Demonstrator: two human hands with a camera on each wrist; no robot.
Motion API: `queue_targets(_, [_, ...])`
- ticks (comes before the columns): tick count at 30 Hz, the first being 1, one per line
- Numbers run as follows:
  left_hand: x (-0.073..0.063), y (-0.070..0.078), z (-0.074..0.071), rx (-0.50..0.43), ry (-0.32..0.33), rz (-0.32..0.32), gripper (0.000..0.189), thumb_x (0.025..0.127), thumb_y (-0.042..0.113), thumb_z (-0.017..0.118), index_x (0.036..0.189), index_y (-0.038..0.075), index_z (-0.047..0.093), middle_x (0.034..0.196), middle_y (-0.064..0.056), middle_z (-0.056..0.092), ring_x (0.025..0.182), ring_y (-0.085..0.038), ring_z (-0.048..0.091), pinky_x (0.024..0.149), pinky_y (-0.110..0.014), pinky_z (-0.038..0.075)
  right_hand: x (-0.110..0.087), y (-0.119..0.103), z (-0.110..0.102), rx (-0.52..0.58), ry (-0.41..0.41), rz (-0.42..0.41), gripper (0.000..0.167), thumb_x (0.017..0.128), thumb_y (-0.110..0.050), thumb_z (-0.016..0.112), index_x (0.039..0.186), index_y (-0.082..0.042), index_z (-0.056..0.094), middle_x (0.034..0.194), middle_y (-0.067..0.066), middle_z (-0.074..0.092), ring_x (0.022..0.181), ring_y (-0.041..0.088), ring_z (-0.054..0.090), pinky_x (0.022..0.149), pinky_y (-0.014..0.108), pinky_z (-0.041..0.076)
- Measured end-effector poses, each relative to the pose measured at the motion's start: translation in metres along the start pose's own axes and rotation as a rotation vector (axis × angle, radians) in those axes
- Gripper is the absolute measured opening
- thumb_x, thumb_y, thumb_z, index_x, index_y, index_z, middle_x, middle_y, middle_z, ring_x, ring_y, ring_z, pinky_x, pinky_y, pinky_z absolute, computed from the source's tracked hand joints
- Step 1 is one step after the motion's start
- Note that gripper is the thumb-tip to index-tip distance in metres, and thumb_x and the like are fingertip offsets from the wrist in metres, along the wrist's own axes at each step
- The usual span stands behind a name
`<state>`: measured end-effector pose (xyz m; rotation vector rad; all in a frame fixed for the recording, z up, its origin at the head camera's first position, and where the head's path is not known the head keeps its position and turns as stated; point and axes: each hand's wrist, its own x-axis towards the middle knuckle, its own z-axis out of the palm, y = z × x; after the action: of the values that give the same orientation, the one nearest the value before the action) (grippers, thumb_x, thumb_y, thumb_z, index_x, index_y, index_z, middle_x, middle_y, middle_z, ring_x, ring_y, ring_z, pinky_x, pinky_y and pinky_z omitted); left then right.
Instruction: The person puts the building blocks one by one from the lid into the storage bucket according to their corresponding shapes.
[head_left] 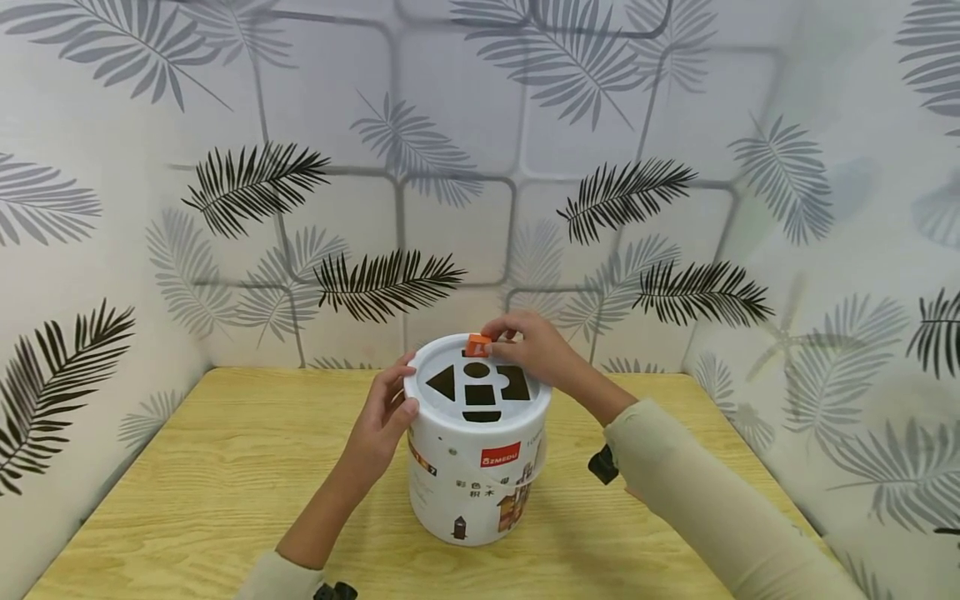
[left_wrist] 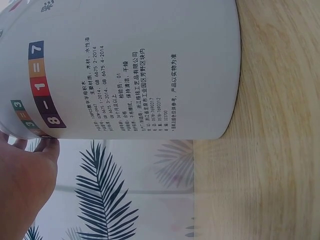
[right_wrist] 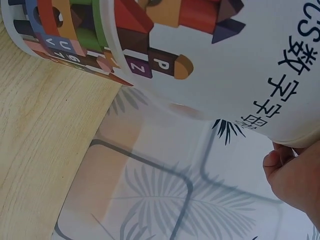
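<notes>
A white round bucket (head_left: 450,492) with printed block pictures stands upright on the table, its white lid (head_left: 450,402) cut with several shaped holes. My right hand (head_left: 536,346) pinches a small orange block (head_left: 477,346) with a white mark between thumb and fingers. The block is at the far slot of the lid, just behind the round hole. My left hand (head_left: 382,408) holds the bucket's left rim, thumb toward me and fingers farther back. In the right wrist view the bucket's edge hides the block and part of the right hand (right_wrist: 295,175).
The wooden table (head_left: 247,450) runs back to a wall (head_left: 465,217) covered in leaf-print material. A thin white handle (head_left: 542,462) hangs at the bucket's right front. Small black devices sit on both wrists.
</notes>
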<state>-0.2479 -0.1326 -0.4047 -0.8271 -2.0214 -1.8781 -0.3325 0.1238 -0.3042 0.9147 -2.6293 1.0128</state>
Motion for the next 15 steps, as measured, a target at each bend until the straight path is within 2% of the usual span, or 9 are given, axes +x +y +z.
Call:
queue_targets(8, [0.000,0.000,0.000,0.005,0.001,0.007,0.041,0.105,0.012,0.046,0.144,0.009,0.034,0.167,-0.006,0.022,0.147,-0.040,0.034,0.104,-0.020,0.046,-0.014,0.004,-0.006,0.028,0.043,0.120,0.023,0.096,-0.025,0.068,0.116,-0.014,0.072,0.111,0.005,0.068,0.105,0.024,0.055,0.087,0.041,0.049])
queue_targets(12, [0.001,-0.001,0.000,0.003,-0.002,0.009,0.040,0.106,0.012,0.046,0.144,0.009,0.034,0.167,-0.007,0.021,0.147,-0.041,0.033,0.104,-0.021,0.046,-0.032,0.014,-0.014,0.065,0.081,0.133,0.026,0.099,-0.031,0.065,0.119,-0.017,0.070,0.113,0.003,0.068,0.105,0.023,0.057,0.088,0.041,0.049])
queue_targets(15, [0.001,0.000,-0.001,0.005,-0.002,0.005,0.040,0.106,0.013,0.046,0.144,0.010,0.034,0.167,-0.004,0.022,0.147,-0.041,0.033,0.104,-0.021,0.046,-0.050,0.024,-0.022,0.065,0.102,0.150,0.030,0.100,-0.035,0.063,0.123,-0.017,0.068,0.114,0.004,0.069,0.103,0.023,0.059,0.086,0.040,0.050])
